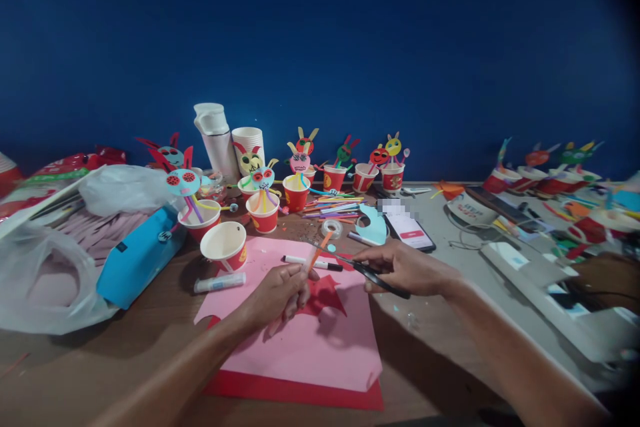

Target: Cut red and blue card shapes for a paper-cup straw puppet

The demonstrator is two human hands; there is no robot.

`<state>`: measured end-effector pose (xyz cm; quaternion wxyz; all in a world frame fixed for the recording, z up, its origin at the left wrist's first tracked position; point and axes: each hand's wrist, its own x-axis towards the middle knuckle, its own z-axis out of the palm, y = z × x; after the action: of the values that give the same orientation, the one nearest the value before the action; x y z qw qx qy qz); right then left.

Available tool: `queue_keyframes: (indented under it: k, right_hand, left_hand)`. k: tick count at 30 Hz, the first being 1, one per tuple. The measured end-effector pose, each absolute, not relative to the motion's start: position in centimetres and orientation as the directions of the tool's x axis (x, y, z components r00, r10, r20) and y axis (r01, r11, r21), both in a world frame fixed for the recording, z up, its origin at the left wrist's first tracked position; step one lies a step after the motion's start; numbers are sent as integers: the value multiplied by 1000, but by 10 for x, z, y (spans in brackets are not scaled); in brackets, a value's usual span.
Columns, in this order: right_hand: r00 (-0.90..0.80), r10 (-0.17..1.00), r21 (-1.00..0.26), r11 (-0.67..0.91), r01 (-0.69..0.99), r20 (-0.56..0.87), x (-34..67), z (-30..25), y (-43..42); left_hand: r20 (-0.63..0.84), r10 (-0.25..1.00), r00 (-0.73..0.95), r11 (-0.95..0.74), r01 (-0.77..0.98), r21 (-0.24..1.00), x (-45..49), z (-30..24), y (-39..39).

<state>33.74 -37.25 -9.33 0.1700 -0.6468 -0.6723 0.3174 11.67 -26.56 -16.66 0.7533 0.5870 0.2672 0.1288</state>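
The left hand (284, 293) has its fingers pinched together on a thin orange strip (319, 253), which points up toward one o'clock. At three o'clock from it, the right hand (397, 267) is closed around the handles of black scissors (373, 272), their blades aimed at ten o'clock and crossing the strip in view; whether they touch it, I cannot tell.

Both hands are above a pink sheet (300, 363), with a red sheet (295, 397) showing under its six o'clock edge. A jagged red patch (325, 297) lies just beside the left hand.

From the pink sheet's middle, a marker (300, 263) lies at twelve, a tape roll (336, 227) between twelve and one, a pale blue paper piece (376, 227) at one and a phone (415, 237) at two. A glue tube (220, 282) lies at ten, near an upright red-and-white cup (223, 250). Farther out, cups with paper animal faces (263, 217) stand between ten and one, a white flask (220, 150) behind them at eleven.
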Motion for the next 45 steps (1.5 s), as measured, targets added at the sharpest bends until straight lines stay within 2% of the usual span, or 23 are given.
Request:
queue_keyframes:
  k: [5, 14, 18, 23, 27, 31, 35, 41, 45]
  right_hand:
    - [-98, 982, -641, -29, 767, -162, 334, -93, -373]
    - [-94, 995, -593, 58, 803, -30, 333, -101, -374]
    - [-11, 999, -696, -24, 718, -47, 342, -109, -374]
    - [84, 994, -888, -101, 448, -71, 358, -121, -374]
    - [193, 980, -926, -114, 360, -46, 365, -129, -378]
    - [249, 965, -885, -47, 463, 79, 362, -131, -389]
    - [201, 962, -757, 8, 653, 183, 351, -130, -396]
    - [86, 984, -687, 47, 725, 158, 329, -122, -391]
    - [21, 982, -582, 95, 808, 189, 314, -115, -391]
  left_hand:
    - [-255, 514, 819, 273, 126, 954, 116, -166, -267]
    - [-228, 527, 818, 236, 117, 965, 116, -168, -265]
    - [-205, 540, 816, 259, 71, 963, 116, -165, -267]
    - [-181, 542, 821, 317, 0, 948, 114, -161, -270]
    - [-175, 511, 842, 376, -36, 926, 112, -156, -268]
    - [-206, 475, 856, 424, -18, 905, 112, -155, -267]
    - [-196, 498, 845, 404, -25, 914, 114, -156, -268]
    - [-158, 509, 846, 363, -44, 931, 114, -156, -269]
    - [-159, 542, 825, 351, -51, 935, 113, -153, -269]
